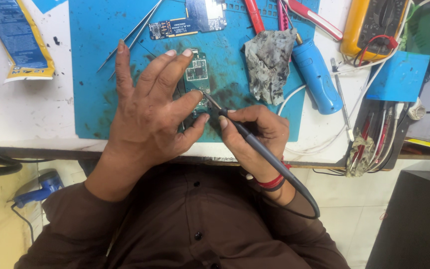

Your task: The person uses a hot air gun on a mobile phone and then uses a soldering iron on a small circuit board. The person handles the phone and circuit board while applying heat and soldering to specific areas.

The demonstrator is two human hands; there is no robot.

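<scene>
A small green circuit board lies on a blue work mat. My left hand rests over the board's left side, fingers spread, with thumb and forefinger pinching its lower edge. My right hand grips a thin dark soldering iron like a pen. Its metal tip touches the board's lower part beside my left forefinger. The iron's cable loops back past my wrist.
A second blue circuit board and tweezers lie at the mat's top. A dirty grey rag, a blue handled tool, a yellow multimeter and several tools in a tray sit to the right. A tube lies far left.
</scene>
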